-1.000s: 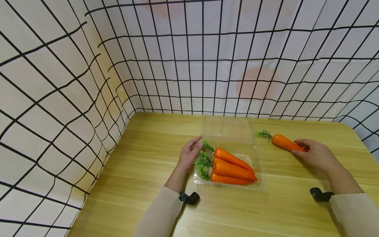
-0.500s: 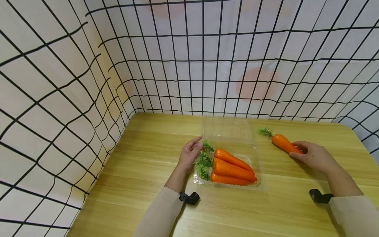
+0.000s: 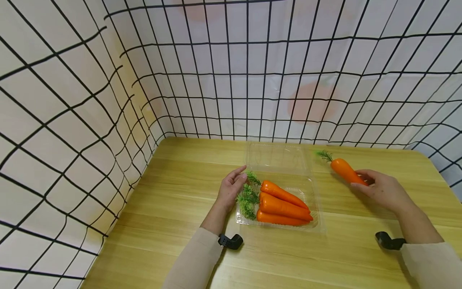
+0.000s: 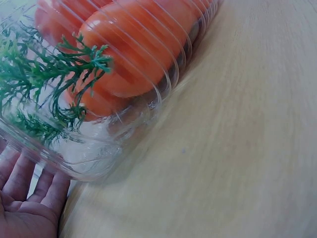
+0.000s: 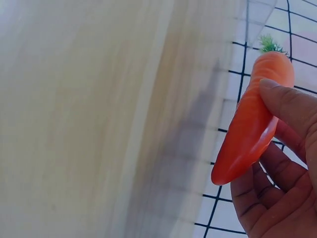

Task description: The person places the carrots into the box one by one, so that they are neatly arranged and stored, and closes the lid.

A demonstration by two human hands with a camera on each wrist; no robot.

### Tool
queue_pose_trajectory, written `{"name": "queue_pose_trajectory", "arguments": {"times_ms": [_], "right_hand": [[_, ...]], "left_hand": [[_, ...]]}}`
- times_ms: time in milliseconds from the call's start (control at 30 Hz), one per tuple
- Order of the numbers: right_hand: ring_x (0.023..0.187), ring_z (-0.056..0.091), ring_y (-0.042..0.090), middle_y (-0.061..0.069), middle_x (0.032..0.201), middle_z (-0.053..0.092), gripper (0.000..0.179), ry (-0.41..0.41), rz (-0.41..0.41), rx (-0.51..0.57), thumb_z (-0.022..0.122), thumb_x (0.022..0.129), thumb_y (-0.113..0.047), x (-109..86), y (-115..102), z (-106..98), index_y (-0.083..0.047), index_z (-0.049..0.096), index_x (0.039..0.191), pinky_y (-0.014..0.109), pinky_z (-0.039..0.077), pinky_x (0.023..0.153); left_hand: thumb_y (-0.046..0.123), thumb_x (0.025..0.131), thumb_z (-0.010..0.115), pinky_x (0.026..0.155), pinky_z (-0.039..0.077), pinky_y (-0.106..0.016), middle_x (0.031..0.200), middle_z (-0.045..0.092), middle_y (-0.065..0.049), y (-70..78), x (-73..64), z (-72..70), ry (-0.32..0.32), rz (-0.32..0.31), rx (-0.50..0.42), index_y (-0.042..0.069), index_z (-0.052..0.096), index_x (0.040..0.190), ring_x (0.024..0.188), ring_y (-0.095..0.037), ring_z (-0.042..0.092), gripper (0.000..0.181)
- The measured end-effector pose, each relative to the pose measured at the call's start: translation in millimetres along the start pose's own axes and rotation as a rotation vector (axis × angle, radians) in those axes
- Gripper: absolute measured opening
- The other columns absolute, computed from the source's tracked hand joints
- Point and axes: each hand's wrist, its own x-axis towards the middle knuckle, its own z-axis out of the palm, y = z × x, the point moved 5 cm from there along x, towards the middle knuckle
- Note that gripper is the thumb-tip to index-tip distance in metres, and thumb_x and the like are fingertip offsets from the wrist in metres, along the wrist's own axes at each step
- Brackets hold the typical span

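Note:
My right hand (image 3: 386, 190) grips an orange carrot (image 3: 343, 168) by its tapered end, green top pointing to the far left. In the right wrist view the thumb presses on one side of the carrot (image 5: 250, 124) and the fingers curl behind it. A clear plastic clamshell box (image 3: 314, 188) lies in the middle of the table, its lid (image 3: 278, 156) folded back. Inside, several carrots (image 3: 283, 204) lie with their leafy tops to the left. My left hand (image 3: 231, 188) rests along the box's left side, and its fingers (image 4: 22, 181) touch the outer wall.
The wood-grain table (image 3: 173, 200) is bordered at the back and left by a white sheet with a black grid (image 3: 209, 88). Black wrist cameras (image 3: 231, 241) sit on both wrists, close over the tabletop.
My right hand has shifted slightly left, and the carrot in it has turned a little, its leafy end moving up in the view. The left hand and the box have stayed in place.

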Motion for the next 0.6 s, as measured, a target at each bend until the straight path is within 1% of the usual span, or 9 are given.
{"name": "queue_pose_trajectory", "arguments": {"times_ms": [167, 300, 433, 533, 600], "right_hand": [[0.102, 0.063, 0.042, 0.027, 0.117, 0.068, 0.065, 0.038, -0.036, -0.011, 0.065, 0.098, -0.048, -2.4, -9.0, -1.6, 0.0, 0.053, 0.141, 0.05, 0.052, 0.078], [0.101, 0.065, 0.042, 0.027, 0.117, 0.068, 0.063, 0.055, -0.055, -0.004, 0.067, 0.098, -0.045, -4.1, -16.0, -1.5, 0.0, 0.055, 0.14, 0.051, 0.055, 0.078], [0.101, 0.065, 0.043, 0.028, 0.118, 0.067, 0.063, 0.07, -0.06, 0.006, 0.066, 0.098, -0.046, -5.9, -25.3, -3.0, 0.0, 0.055, 0.141, 0.053, 0.056, 0.078], [0.101, 0.066, 0.041, 0.026, 0.118, 0.067, 0.063, 0.085, -0.061, 0.018, 0.066, 0.098, -0.047, -7.8, -33.8, -5.3, -0.002, 0.056, 0.141, 0.044, 0.057, 0.075], [0.1, 0.066, 0.039, 0.025, 0.117, 0.068, 0.061, 0.098, -0.076, 0.026, 0.067, 0.098, -0.046, -9.3, -39.8, -6.9, -0.003, 0.057, 0.14, 0.038, 0.057, 0.073]], "left_hand": [[0.018, 0.104, 0.06, 0.063, 0.04, -0.018, 0.098, 0.073, 0.006, 0.5, -1.0, 0.2, -0.003, -0.007, -0.003, 0.007, 0.057, 0.145, 0.068, -0.003, 0.048, 0.043], [0.017, 0.104, 0.06, 0.063, 0.04, -0.018, 0.098, 0.073, 0.007, -0.3, -0.9, 0.1, -0.002, -0.001, -0.007, 0.006, 0.057, 0.144, 0.068, -0.004, 0.049, 0.042], [0.016, 0.103, 0.059, 0.062, 0.039, -0.018, 0.095, 0.071, 0.01, -0.8, -0.5, 0.2, -0.002, 0.003, -0.014, 0.005, 0.057, 0.144, 0.066, -0.003, 0.048, 0.042], [0.016, 0.103, 0.059, 0.062, 0.04, -0.018, 0.094, 0.071, 0.011, -0.6, -0.5, 0.3, -0.001, 0.001, -0.017, 0.005, 0.057, 0.144, 0.066, -0.003, 0.047, 0.043], [0.017, 0.103, 0.06, 0.062, 0.04, -0.018, 0.095, 0.071, 0.011, -0.3, -0.7, 0.3, 0.0, -0.001, -0.017, 0.005, 0.057, 0.144, 0.066, -0.003, 0.048, 0.043]]}}
